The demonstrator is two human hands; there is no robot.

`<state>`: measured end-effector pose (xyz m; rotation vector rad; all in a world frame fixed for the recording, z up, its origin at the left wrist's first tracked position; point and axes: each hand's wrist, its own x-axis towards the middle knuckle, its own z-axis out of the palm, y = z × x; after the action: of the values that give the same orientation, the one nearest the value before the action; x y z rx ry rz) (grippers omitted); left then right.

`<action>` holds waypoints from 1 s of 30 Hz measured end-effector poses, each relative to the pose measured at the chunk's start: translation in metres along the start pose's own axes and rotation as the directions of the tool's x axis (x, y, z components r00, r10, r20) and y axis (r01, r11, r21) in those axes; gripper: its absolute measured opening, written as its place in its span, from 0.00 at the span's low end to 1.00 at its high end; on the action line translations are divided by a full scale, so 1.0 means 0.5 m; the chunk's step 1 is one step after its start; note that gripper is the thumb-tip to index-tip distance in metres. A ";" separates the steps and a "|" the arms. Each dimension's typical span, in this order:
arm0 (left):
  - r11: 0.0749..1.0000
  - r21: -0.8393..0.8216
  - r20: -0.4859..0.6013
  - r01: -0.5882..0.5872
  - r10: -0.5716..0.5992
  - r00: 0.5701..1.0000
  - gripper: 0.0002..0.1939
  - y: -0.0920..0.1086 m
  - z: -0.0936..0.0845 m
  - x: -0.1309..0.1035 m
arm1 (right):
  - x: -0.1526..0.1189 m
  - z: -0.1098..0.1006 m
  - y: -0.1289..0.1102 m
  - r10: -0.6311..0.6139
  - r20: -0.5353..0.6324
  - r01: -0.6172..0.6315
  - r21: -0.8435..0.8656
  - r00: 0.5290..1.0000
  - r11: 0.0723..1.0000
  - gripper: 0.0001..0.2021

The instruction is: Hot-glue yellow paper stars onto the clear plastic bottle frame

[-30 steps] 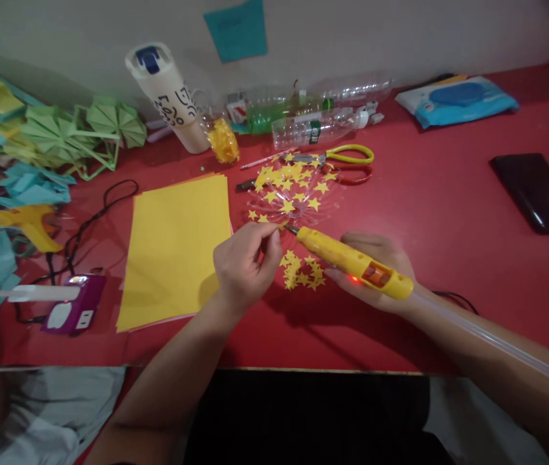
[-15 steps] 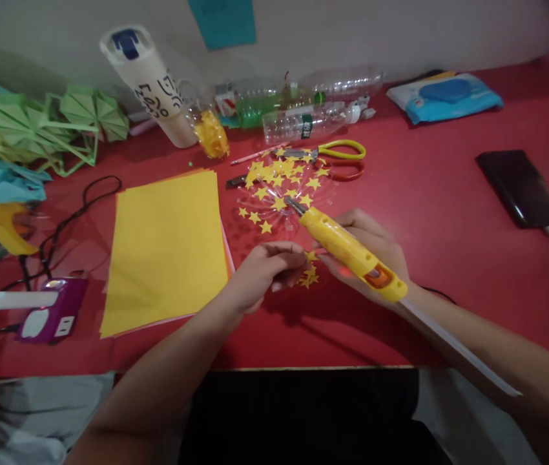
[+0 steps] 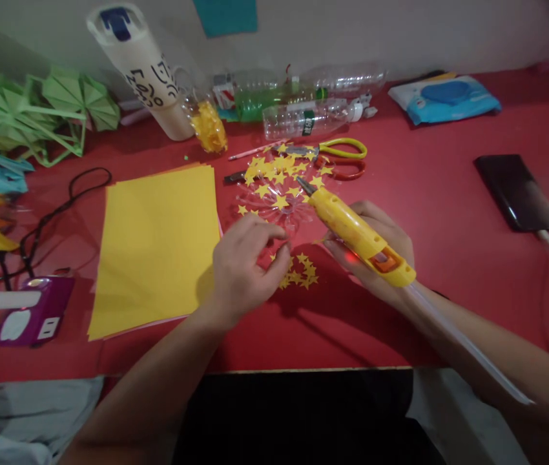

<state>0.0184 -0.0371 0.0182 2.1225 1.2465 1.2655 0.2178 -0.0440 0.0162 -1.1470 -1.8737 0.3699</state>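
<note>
My right hand (image 3: 376, 242) is closed around a yellow hot glue gun (image 3: 359, 232), its metal nozzle pointing up and left and a clear glue stick trailing from the back. A small yellow piece, perhaps a paper star (image 3: 321, 241), shows at my right fingertips. My left hand (image 3: 250, 261) hovers to the left, fingers bent, with a gap between thumb and forefinger and nothing visible in it. Below its fingertips lies a cluster of yellow paper stars (image 3: 298, 274), partly hidden by the hand. Farther back, more stars (image 3: 279, 171) lie on a clear cut plastic bottle piece (image 3: 287, 210).
A yellow paper stack (image 3: 158, 245) lies left, beside a purple power adapter (image 3: 37, 310) and black cable. Scissors (image 3: 342, 148), plastic bottles (image 3: 298, 119), a tumbler (image 3: 143, 77) and a wipes pack (image 3: 444, 100) stand or lie behind. A phone (image 3: 519, 190) charges at right.
My left hand has moved left, away from my right fingertips, and its pinch has opened. More of the near star cluster shows. The glue gun has shifted slightly right and up.
</note>
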 end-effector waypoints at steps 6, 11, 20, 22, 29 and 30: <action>0.911 0.365 -0.088 -0.193 0.241 0.967 0.08 -0.036 0.013 0.012 | 0.023 0.018 0.008 -0.153 -0.015 0.149 -0.127 0.988 0.981 0.05; 0.898 0.349 -0.112 -0.267 0.323 0.940 0.08 -0.050 0.030 0.013 | 0.038 0.031 0.007 -0.160 -0.011 0.156 -0.167 0.987 0.974 0.07; 0.913 0.325 -0.145 -0.246 0.306 0.941 0.10 -0.051 0.043 0.008 | 0.033 0.044 0.014 -0.121 0.011 0.121 -0.171 0.993 0.978 0.04; 0.913 0.330 -0.146 -0.242 0.302 0.942 0.10 -0.051 0.043 0.009 | 0.033 0.044 0.012 -0.120 0.009 0.120 -0.185 0.993 0.975 0.03; 0.900 0.337 -0.141 -0.277 0.339 0.930 0.08 -0.054 0.044 0.007 | 0.031 0.046 0.003 -0.121 -0.014 0.115 -0.213 0.993 0.970 0.05; 0.903 0.336 -0.136 -0.267 0.328 0.935 0.08 -0.054 0.044 0.007 | 0.031 0.047 0.001 -0.129 -0.025 0.121 -0.211 0.991 0.970 0.05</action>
<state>0.0242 -0.0172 -0.0101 2.5500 1.3068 1.5135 0.1962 -0.0268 0.0109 -1.1573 -1.9740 0.0802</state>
